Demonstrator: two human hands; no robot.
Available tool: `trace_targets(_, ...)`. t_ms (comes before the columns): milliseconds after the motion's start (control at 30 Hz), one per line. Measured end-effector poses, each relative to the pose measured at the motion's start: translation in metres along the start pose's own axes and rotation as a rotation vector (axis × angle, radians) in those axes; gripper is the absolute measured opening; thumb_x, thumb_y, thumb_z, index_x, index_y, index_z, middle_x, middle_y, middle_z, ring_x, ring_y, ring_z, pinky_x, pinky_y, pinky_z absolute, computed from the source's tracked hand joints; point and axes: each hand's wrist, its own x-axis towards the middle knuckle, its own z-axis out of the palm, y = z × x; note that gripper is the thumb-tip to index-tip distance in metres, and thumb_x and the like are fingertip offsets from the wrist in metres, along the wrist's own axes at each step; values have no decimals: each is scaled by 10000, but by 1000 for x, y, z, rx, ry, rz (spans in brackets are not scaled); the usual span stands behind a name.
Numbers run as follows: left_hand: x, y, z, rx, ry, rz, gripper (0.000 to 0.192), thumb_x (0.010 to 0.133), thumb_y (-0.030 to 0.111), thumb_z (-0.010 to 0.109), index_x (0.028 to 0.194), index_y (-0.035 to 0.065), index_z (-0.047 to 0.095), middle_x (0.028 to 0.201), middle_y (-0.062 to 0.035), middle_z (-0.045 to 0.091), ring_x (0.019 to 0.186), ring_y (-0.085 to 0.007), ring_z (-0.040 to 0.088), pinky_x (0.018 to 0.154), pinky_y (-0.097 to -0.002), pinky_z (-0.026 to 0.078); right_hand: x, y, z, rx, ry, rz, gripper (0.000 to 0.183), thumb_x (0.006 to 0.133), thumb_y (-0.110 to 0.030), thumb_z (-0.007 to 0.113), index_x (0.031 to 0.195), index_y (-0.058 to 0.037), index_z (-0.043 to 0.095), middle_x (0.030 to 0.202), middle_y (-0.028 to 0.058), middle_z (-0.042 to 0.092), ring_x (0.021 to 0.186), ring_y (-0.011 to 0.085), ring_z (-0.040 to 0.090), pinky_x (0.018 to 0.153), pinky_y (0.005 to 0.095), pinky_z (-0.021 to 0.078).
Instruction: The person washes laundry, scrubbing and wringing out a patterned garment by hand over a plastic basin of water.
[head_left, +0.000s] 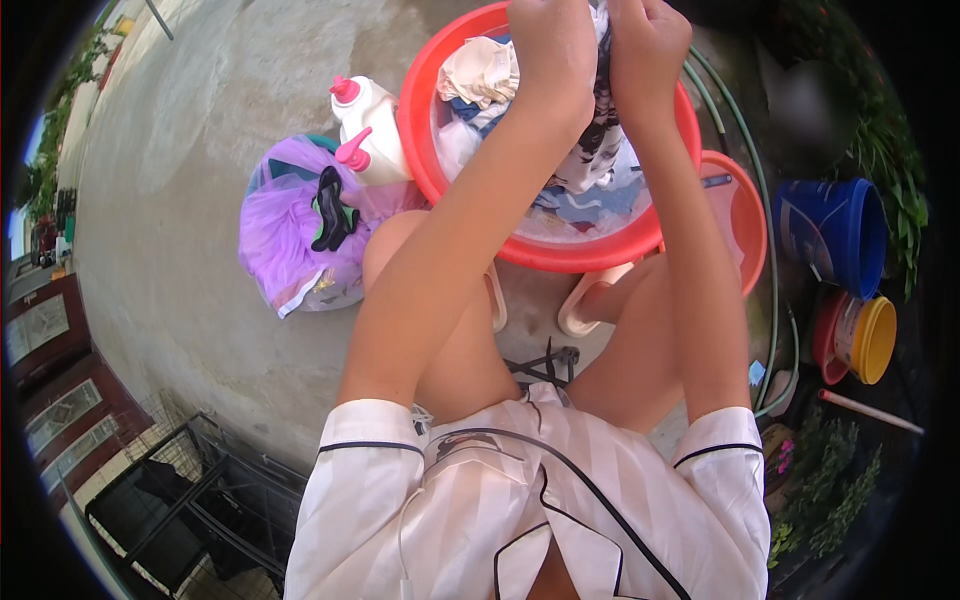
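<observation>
A white garment with a black print hangs from my two fists over a large red plastic basin. My left hand and my right hand grip it side by side at the top edge of the view, where part of both hands is cut off. Its lower end dips into the basin among wet clothes. A cream garment lies bunched at the basin's left side, and blue cloth rests in sudsy water near the front rim.
Left of the basin stand white bottles with pink tops and a tub covered with purple tulle, black-and-green gloves on it. At right are a smaller orange-red basin, a green hose, a blue bucket and a yellow bucket.
</observation>
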Motion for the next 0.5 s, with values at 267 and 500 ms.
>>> trace_targets(267, 29, -4, -18, -186, -64, -71, 326, 1018, 265, 499, 738, 103, 545, 689, 15, 501, 663, -107, 527, 622, -317, 426, -30, -31, 12, 10, -145, -19, 478, 1029, -206, 598, 610, -1, 493, 545, -7, 388, 536, 74, 359, 488, 346, 281)
trace_targets(500, 3, -5, -1, -67, -142, -3, 300, 1020, 283, 550, 855, 59, 663, 754, 3, 576, 682, -95, 515, 622, -306, 406, 0, -3, -6, 59, -49, 52, 474, 1035, -201, 585, 608, -66, 428, 597, -69, 372, 579, 53, 313, 507, 322, 236)
